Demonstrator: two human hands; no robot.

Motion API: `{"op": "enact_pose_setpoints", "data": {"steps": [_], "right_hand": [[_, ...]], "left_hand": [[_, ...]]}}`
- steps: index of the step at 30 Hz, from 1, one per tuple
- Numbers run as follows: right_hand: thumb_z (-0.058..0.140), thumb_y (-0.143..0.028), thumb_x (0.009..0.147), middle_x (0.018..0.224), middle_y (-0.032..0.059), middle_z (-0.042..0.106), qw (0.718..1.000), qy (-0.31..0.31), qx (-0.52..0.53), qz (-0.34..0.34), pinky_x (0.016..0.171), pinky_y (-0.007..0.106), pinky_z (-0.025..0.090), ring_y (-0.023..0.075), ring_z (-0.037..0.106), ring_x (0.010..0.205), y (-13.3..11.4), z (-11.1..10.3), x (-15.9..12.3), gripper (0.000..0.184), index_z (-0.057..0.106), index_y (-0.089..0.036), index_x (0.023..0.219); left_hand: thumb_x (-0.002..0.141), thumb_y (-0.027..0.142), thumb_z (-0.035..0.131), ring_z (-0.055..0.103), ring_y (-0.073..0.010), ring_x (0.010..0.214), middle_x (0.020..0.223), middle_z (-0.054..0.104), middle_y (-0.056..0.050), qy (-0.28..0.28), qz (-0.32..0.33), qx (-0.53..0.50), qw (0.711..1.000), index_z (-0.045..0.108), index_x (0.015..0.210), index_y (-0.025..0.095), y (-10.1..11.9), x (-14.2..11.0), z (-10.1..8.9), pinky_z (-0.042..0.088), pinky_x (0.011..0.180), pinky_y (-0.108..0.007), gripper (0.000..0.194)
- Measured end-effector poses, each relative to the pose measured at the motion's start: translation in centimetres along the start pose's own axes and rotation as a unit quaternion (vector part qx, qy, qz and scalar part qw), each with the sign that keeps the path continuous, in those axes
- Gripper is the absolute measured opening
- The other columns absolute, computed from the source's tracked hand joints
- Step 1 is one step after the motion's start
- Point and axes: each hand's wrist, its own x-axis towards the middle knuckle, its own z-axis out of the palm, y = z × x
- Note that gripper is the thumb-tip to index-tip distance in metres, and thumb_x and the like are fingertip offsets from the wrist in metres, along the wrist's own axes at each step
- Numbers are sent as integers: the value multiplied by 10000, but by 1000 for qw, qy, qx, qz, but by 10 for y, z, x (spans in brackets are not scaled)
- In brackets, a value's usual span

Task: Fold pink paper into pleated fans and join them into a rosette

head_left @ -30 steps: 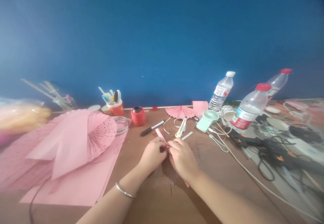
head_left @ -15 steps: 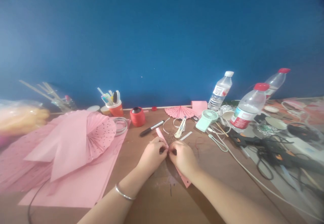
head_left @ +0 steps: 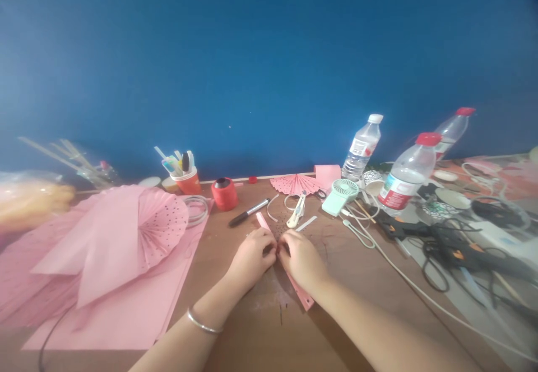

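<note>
A narrow folded pink paper strip with small dark holes slants across the table, its far end showing beyond my fingers. My left hand pinches its middle, thumb against fingertips. Right beside it, my right hand is closed on the same strip, knuckles up. The fingertips of both hands nearly meet and cover the middle of the paper. Just past them lie a black marker, a white utility knife and a small pale strip. Dark specks are scattered near the knife.
Large pink paper fans and sheets spread at left. Behind stand a cup of pens, a red roll and a small pink fan. At right are a mint handheld fan, water bottles, cables and black glue guns.
My right fingers have drawn in and my right hand has turned slightly, showing more of the strip's near end. The whole view has shifted a little, moving the table things leftward.
</note>
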Motion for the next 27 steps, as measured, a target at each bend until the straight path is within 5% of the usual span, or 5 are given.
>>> {"op": "enact_pose_setpoints", "data": {"steps": [14,27], "right_hand": [[434,-111,815,799,26,545,1000,-9,9,-25,680,249,359,156,491,775,1,0,0,137,523,-185,742],[462,-50,670,789,-5,516,1000,12,10,8,654,220,362,126,491,725,-6,-7,-2,144,485,-192,656]], "left_hand": [[735,138,480,498,-148,772,807,550,-1,-7,-28,-25,999,528,656,190,-2,1,0,380,716,-258,107],[735,135,472,504,-152,793,805,558,0,-7,-30,-42,999,553,672,201,-1,2,-2,384,734,-261,122]]}}
